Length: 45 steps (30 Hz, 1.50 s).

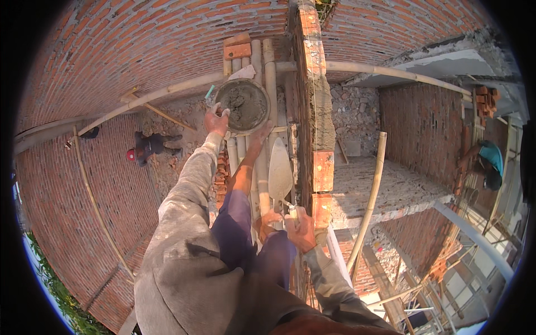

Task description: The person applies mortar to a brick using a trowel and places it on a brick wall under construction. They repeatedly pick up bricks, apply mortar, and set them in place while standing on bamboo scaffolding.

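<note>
My left hand [216, 119] is at the near left rim of a round bucket [267, 100], its fingers curled over the edge. Wet grey mortar [243, 106] lies in the bucket, rough and heaped on top. Lower down, my right hand [301, 230] is wrapped round the handle of a trowel [280, 170]. The trowel's broad, pointed blade is aimed away from me, just left of the brick wall [322, 170]. Along the wall's top, fresh mortar [320, 111] covers the far stretch, with bare orange bricks nearer me. A thin string runs above it.
Bamboo poles [269, 67] form the narrow platform under my bare feet. Orange bricks [238, 46] are stacked beyond the bucket. Far below on the left is a person in a red cap [146, 149]. Another in a teal shirt [491, 156] is at the right. A bamboo pole [368, 195] rises right of the wall.
</note>
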Each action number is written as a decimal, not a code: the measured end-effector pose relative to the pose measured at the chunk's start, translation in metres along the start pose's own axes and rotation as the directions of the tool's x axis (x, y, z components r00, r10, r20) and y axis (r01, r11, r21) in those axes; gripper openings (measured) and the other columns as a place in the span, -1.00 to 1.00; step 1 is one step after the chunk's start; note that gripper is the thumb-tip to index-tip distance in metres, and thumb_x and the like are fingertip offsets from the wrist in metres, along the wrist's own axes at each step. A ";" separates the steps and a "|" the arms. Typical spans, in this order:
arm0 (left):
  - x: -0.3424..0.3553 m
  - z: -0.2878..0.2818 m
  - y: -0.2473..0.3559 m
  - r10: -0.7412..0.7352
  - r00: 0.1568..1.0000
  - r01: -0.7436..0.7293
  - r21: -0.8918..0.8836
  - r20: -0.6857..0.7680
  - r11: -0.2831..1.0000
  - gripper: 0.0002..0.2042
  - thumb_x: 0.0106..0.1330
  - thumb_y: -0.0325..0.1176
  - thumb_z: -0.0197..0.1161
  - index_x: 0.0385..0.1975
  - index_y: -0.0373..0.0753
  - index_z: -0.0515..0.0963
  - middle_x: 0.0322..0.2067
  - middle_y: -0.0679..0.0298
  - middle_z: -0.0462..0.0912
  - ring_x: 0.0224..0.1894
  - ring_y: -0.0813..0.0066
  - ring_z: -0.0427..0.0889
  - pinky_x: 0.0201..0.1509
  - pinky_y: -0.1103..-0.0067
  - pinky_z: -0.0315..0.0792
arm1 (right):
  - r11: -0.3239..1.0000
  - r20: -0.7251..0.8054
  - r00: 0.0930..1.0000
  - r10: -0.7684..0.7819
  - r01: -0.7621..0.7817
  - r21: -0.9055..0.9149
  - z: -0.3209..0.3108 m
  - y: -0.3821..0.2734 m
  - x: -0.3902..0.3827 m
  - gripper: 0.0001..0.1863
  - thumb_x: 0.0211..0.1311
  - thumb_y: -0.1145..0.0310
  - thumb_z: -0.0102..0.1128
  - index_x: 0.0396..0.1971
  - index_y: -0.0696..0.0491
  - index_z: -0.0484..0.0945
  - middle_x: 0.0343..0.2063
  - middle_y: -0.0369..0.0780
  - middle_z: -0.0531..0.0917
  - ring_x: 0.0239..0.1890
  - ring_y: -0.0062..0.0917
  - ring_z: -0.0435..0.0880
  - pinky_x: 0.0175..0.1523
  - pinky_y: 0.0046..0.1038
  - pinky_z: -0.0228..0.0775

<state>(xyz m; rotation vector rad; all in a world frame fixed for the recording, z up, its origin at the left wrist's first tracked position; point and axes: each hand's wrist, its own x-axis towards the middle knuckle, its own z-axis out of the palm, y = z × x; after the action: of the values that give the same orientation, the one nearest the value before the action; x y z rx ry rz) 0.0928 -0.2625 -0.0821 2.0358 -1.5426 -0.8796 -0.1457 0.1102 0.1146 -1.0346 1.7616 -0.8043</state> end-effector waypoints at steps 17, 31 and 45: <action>0.223 0.067 -0.105 -0.417 0.852 0.508 -0.304 0.317 0.806 -0.42 0.23 -0.20 0.65 0.15 -0.37 0.58 -0.04 0.12 0.79 -0.01 0.27 0.77 0.09 0.32 0.64 | 0.665 0.441 0.893 0.084 0.280 -0.692 0.213 0.037 0.450 -0.67 0.15 0.47 0.29 -0.09 0.26 0.77 -0.10 0.15 0.68 -0.16 -0.14 0.79 -0.15 -0.26 0.69; 0.074 0.070 -0.060 -0.310 0.950 0.221 -0.639 -0.029 0.737 -0.71 0.30 -0.38 0.47 -0.07 -0.35 0.62 -0.18 0.24 0.70 -0.24 0.44 0.62 -0.16 0.45 0.54 | 0.798 0.140 0.972 0.188 -0.068 -0.599 0.182 0.078 0.389 -0.51 0.18 0.36 0.33 0.09 0.28 0.60 0.05 0.08 0.64 -0.09 -0.06 0.81 -0.06 -0.12 0.71; 0.012 0.106 -0.141 -0.609 0.780 0.447 -0.808 0.141 0.385 -0.56 0.44 -0.17 0.31 0.16 -0.38 0.57 0.05 0.16 0.73 0.00 0.22 0.74 0.03 0.29 0.67 | 0.896 0.477 0.844 0.246 -0.010 -0.444 0.198 0.062 0.372 -0.64 0.33 0.28 0.31 -0.04 0.27 0.67 -0.06 0.19 0.73 0.03 0.12 0.75 0.18 0.02 0.61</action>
<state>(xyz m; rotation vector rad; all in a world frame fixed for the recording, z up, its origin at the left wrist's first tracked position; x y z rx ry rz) 0.1159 -0.2305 -0.2542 1.7595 -0.1538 -1.2771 -0.0682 -0.2126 -0.1519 -1.2566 1.5248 -0.0112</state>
